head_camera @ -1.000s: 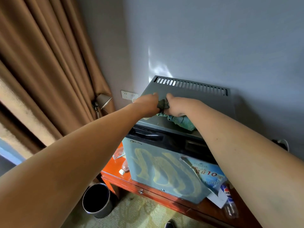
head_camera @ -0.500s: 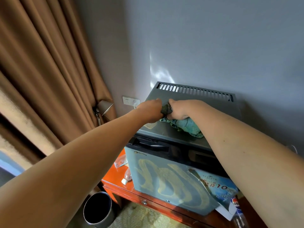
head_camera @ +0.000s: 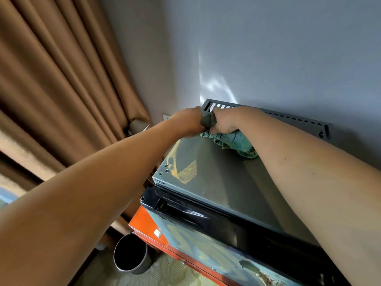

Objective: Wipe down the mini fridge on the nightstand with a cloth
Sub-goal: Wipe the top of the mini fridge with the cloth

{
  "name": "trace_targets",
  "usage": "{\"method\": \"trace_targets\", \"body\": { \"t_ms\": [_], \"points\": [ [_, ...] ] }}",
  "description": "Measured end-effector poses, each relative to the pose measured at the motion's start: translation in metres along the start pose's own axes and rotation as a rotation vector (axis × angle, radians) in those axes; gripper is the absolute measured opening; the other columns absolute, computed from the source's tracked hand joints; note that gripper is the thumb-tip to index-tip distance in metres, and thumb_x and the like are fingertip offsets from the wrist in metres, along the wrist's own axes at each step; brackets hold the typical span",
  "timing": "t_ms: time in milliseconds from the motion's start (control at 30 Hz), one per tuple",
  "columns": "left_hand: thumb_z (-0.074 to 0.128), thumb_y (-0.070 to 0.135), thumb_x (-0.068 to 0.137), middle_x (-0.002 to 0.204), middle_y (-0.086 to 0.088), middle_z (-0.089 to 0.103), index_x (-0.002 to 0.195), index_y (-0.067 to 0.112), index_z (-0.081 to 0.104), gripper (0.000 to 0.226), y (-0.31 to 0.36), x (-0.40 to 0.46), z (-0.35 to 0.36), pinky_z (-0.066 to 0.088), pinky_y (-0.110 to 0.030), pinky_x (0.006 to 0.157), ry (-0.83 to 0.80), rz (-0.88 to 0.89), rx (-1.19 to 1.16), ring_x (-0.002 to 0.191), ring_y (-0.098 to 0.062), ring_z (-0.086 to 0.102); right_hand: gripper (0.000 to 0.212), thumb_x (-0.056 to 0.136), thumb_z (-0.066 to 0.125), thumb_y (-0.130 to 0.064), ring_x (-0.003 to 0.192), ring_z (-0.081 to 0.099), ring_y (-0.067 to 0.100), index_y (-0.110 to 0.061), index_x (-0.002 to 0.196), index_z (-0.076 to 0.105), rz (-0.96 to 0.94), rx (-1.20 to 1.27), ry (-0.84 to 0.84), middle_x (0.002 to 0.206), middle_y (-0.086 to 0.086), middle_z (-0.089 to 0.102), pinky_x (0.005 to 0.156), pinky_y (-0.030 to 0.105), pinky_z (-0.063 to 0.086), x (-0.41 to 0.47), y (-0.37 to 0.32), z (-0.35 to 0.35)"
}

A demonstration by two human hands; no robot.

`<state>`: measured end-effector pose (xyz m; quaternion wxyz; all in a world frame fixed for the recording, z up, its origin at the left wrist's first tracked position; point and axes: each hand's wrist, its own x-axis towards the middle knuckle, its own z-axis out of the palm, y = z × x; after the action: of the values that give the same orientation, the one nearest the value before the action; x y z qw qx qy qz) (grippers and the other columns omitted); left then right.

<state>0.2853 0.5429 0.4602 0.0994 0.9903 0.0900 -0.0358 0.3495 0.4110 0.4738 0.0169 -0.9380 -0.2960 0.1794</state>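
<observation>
Step in hand, as I read it: wiping the top of the mini fridge (head_camera: 237, 182), which stands on the orange nightstand (head_camera: 142, 221) against the wall. The teal cloth (head_camera: 235, 142) lies bunched at the top's back left corner, just in front of the vent slots (head_camera: 288, 120). I have my left hand (head_camera: 188, 120) and right hand (head_camera: 223, 120) side by side, knuckles up, each grip clamped on the cloth's dark wadded end. Both arms reach fully forward. A yellowish dust patch (head_camera: 186, 170) remains near the front left corner; the next stroke, I judge, should drag the cloth toward it under firm downward pressure.
</observation>
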Motion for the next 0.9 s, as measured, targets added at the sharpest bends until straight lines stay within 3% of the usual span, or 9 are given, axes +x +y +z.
{"method": "trace_targets", "body": {
  "t_ms": [133,267,367,467,700,900],
  "points": [
    [0.062,0.03,0.094,0.088,-0.004,0.057,0.111,0.012,0.046,0.03,0.001,-0.004,0.001,0.035,-0.031,0.052,0.007,0.011,0.003,0.067,-0.014,0.05,0.069,0.096,0.059,-0.038,0.085,0.057,0.026,-0.011,0.148,0.024,0.01,0.02,0.021,0.095,0.008,0.059,0.072,0.036,0.043,-0.006,0.001,0.006],
    [0.057,0.023,0.098,0.088,-0.004,0.057,0.123,0.008,0.046,0.031,0.005,-0.021,0.001,0.037,-0.031,0.051,0.013,0.044,0.081,0.077,-0.022,0.058,0.074,0.1,0.054,-0.037,0.076,0.055,0.028,-0.01,0.152,0.01,0.101,0.042,0.02,0.081,0.012,0.054,0.067,0.037,0.04,-0.025,-0.013,0.017],
    [0.056,0.021,0.098,0.084,-0.002,0.056,0.121,0.009,0.048,0.027,0.004,-0.044,0.002,0.042,-0.031,0.056,0.012,0.101,0.1,0.081,-0.024,0.061,0.08,0.1,0.053,-0.038,0.079,0.055,0.03,-0.013,0.155,0.001,0.144,0.052,0.022,0.079,0.012,0.049,0.065,0.037,0.04,-0.051,-0.026,0.026],
    [0.06,0.025,0.096,0.087,-0.004,0.058,0.112,0.011,0.047,0.025,-0.001,-0.074,0.006,0.049,-0.035,0.065,0.016,0.154,0.077,0.082,-0.027,0.062,0.07,0.101,0.052,-0.037,0.068,0.051,0.027,-0.012,0.151,0.009,0.185,0.064,0.026,0.08,0.014,0.053,0.057,0.035,0.036,-0.085,-0.038,0.038],
    [0.064,0.027,0.095,0.093,-0.006,0.057,0.107,0.013,0.042,0.029,-0.014,-0.137,0.014,0.043,-0.036,0.067,0.025,0.275,0.036,0.084,-0.028,0.058,0.073,0.101,0.052,-0.037,0.07,0.054,0.027,-0.014,0.153,0.006,0.276,0.107,0.03,0.082,0.015,0.057,0.06,0.035,0.038,-0.148,-0.075,0.066],
    [0.063,0.027,0.096,0.101,-0.01,0.06,0.119,0.009,0.046,0.034,-0.018,-0.16,0.016,0.042,-0.036,0.068,0.02,0.319,0.044,0.085,-0.027,0.054,0.072,0.101,0.05,-0.036,0.066,0.053,0.027,-0.02,0.154,0.004,0.341,0.117,0.029,0.082,0.015,0.056,0.055,0.034,0.037,-0.17,-0.09,0.079]
  ]
}}
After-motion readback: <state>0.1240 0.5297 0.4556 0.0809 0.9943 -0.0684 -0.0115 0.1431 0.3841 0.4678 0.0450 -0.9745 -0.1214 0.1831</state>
